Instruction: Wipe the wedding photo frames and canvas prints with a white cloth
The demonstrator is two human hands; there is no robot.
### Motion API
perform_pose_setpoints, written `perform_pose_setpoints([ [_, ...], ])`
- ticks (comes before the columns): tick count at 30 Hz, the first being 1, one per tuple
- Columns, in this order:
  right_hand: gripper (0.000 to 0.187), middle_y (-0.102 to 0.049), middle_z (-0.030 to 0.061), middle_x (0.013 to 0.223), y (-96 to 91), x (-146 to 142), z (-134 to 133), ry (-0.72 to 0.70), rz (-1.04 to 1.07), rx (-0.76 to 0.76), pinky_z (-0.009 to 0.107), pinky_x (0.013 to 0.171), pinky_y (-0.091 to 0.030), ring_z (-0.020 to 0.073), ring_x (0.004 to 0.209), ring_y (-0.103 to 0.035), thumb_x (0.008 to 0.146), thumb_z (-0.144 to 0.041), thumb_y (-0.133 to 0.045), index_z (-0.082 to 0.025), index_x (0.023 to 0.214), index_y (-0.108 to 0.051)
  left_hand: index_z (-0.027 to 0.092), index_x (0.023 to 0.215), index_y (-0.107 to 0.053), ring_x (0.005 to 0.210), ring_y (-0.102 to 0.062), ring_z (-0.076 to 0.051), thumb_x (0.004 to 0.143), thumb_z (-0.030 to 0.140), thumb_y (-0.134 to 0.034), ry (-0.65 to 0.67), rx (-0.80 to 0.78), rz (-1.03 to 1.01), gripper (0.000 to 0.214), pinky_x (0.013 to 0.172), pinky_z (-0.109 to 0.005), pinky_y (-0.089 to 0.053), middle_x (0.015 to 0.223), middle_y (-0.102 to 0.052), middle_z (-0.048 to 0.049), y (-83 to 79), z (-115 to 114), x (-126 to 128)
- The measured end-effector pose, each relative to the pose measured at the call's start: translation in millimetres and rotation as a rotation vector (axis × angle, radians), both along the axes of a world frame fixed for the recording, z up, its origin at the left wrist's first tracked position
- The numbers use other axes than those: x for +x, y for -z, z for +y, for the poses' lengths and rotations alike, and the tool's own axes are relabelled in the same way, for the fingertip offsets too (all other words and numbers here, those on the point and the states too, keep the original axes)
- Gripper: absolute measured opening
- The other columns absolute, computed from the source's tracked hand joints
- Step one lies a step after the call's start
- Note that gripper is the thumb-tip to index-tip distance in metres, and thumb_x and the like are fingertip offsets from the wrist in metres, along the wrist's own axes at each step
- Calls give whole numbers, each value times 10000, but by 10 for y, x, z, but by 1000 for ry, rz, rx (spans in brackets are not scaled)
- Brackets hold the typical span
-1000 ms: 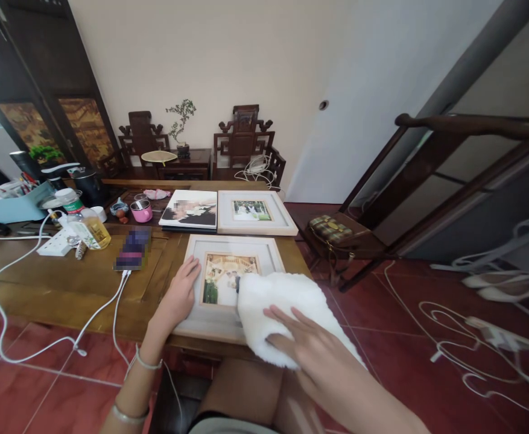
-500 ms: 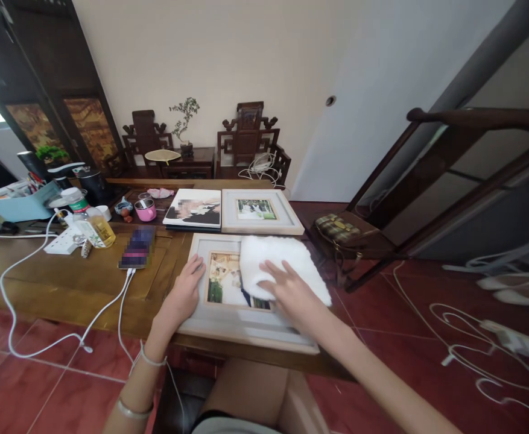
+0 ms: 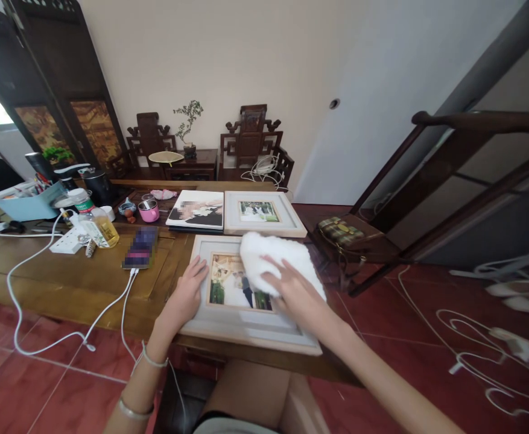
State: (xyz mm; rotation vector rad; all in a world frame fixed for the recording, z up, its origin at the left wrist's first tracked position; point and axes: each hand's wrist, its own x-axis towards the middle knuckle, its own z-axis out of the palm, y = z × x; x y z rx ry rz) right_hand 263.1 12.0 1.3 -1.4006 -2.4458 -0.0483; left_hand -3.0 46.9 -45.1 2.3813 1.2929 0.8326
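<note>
A white-framed photo (image 3: 241, 328) lies flat at the near edge of the wooden table (image 3: 65, 283). My left hand (image 3: 186, 295) rests flat on the frame's left side, fingers stretched out. My right hand (image 3: 294, 289) presses a fluffy white cloth (image 3: 268, 256) onto the upper right part of the frame, fingers spread over the cloth. Behind this frame lie a second white-framed photo (image 3: 264, 214) and an unframed photo print (image 3: 196, 211).
A phone (image 3: 140, 247) on a white cable (image 3: 110, 301) lies left of the frame. Farther left stand an oil bottle (image 3: 95, 226), a power strip (image 3: 67, 242), a pink cup (image 3: 149, 211) and a blue tray (image 3: 26, 202). A stair railing (image 3: 449, 163) rises on the right, cables on the red floor.
My right hand has carried the cloth from the frame's lower right corner up across the picture to its upper right part. The left hand has stayed on the frame's left side.
</note>
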Motion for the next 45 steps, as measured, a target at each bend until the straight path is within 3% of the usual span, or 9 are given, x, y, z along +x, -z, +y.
perform_pose_setpoints([
  [6, 562, -486, 180, 1329, 25, -20, 373, 42, -188, -1, 564, 1043, -237, 334, 1299, -329, 613, 104, -441, -142, 1081, -634, 136, 1288, -462, 1364, -262, -228, 780, -30, -324, -27, 12, 8, 552, 1101, -509, -254, 1422, -372, -148, 13, 11, 6],
  [14, 559, -448, 146, 1371, -366, -171, -742, -92, -202, -406, 573, 1048, -237, 351, 1306, -307, 616, 23, -463, -200, 1092, -654, 101, 1299, -443, 1366, -255, -228, 787, -24, -306, -53, -16, 54, 546, 1105, -493, -258, 1424, -364, -163, 1, 2, 29],
  [18, 567, -419, 110, 1400, -382, -217, -935, -133, -152, -440, 548, 1061, -243, 334, 1320, -285, 616, 10, -450, -221, 1093, -652, 123, 1304, -441, 1362, -267, -222, 779, -29, -316, -32, 11, 46, 560, 1104, -486, -263, 1419, -376, -153, 21, 18, 12],
  [24, 614, -414, 147, 1397, -26, -132, -123, 2, -135, -150, 525, 1082, -194, 311, 1340, -245, 608, 61, -438, -163, 1152, -614, 129, 1300, -449, 1360, -271, -226, 775, -36, -320, -18, 19, 31, 565, 1101, -503, -259, 1415, -382, -156, 32, 21, -8],
  [27, 596, -393, 151, 1410, 10, -62, 376, 112, -176, -30, 543, 1067, -193, 338, 1334, -243, 630, 51, -458, -140, 1178, -593, 137, 1292, -461, 1358, -277, -228, 775, -38, -324, -16, 20, 2, 563, 1103, -511, -247, 1406, -398, -151, 29, 20, -4],
  [30, 581, -397, 130, 1413, -8, -74, 550, 115, -234, -31, 564, 1054, -189, 351, 1330, -242, 645, 56, -452, -150, 1166, -605, 128, 1281, -473, 1355, -282, -231, 772, -37, -324, -29, 21, -15, 556, 1102, -513, -248, 1399, -406, -156, 28, 22, 5],
  [33, 586, -401, 139, 1408, -62, -151, 277, 54, -263, -127, 588, 1051, -163, 363, 1331, -235, 624, 65, -457, -150, 1142, -627, 124, 1277, -475, 1353, -287, -232, 772, -34, -323, -37, 25, -7, 550, 1097, -516, -256, 1397, -408, -160, 27, 21, 15],
  [40, 540, -374, 100, 1428, -418, -300, -937, -183, -146, -469, 589, 1057, -201, 352, 1335, -240, 619, -8, -474, -217, 1081, -659, 90, 1283, -464, 1356, -280, -231, 779, -24, -314, -59, 3, 29, 538, 1093, -501, -275, 1399, -400, -172, 24, 25, 31],
  [45, 603, -361, 66, 1440, -250, -342, -775, -154, -84, -388, 561, 1070, -214, 314, 1354, -202, 604, 34, -424, -216, 1110, -635, 115, 1288, -463, 1355, -284, -225, 781, -18, -324, -43, 9, 15, 542, 1097, -494, -270, 1399, -405, -160, 29, 34, 17],
])
